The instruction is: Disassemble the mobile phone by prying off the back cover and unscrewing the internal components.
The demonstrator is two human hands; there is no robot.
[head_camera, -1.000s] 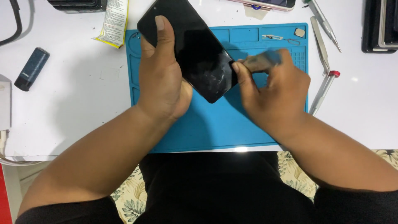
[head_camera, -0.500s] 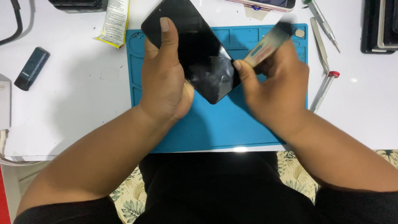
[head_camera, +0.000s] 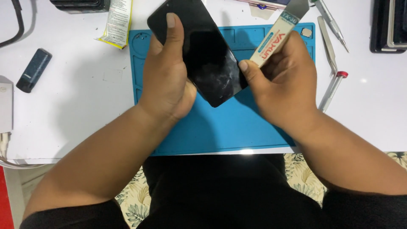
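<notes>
My left hand [head_camera: 167, 80] grips a black smartphone [head_camera: 210, 55] above a blue work mat [head_camera: 220, 127], thumb laid along its dark face, the phone tilted with its lower corner toward me. My right hand [head_camera: 284, 82] holds a flat white pry tool with a thin metal blade [head_camera: 277, 32], its blade pointing up and away from the phone. The right thumb rests by the phone's right edge.
On the white table: a small dark blue case [head_camera: 34, 70] at left, a paper packet [head_camera: 118, 23] upper left, tweezers [head_camera: 325, 44] and a red-tipped screwdriver [head_camera: 333, 91] right of the mat, dark trays [head_camera: 388, 25] at far right. The table edge runs near my lap.
My right hand has swung the pry tool up from lying against the phone's right edge to pointing up and away. The left hand has kept the phone nearly still.
</notes>
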